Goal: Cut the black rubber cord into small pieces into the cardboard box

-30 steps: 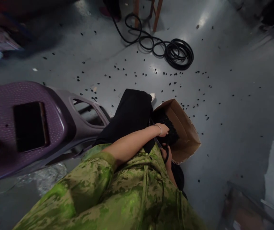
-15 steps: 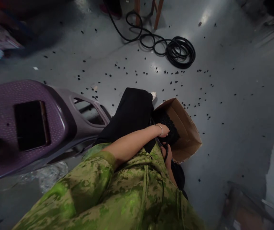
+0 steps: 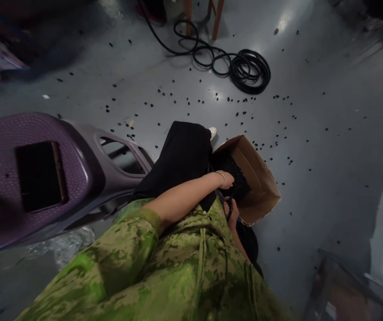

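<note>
My left hand (image 3: 226, 179), with a bracelet at the wrist, reaches across my lap to the mouth of an open cardboard box (image 3: 261, 178). Its fingers are closed, and what they pinch is too small and dark to make out. Just below, my right hand (image 3: 234, 214) is closed around a black loop-handled tool (image 3: 230, 207) that looks like scissors; its other end is partly hidden. Inside the box lies a heap of small black pieces (image 3: 240, 180), right beside my left fingers. A dark strip (image 3: 218, 194) shows between my hands.
Small black rings (image 3: 241, 113) are scattered over the grey floor. A coil of black hose (image 3: 249, 73) lies ahead near wooden legs (image 3: 217, 20). At my left stands a purple plastic stool (image 3: 74, 160) bearing a dark phone (image 3: 40, 176). Clear plastic (image 3: 74, 245) lies under it.
The whole view has shifted slightly left. Both hands stay at the box, with the fingers moving only a little.
</note>
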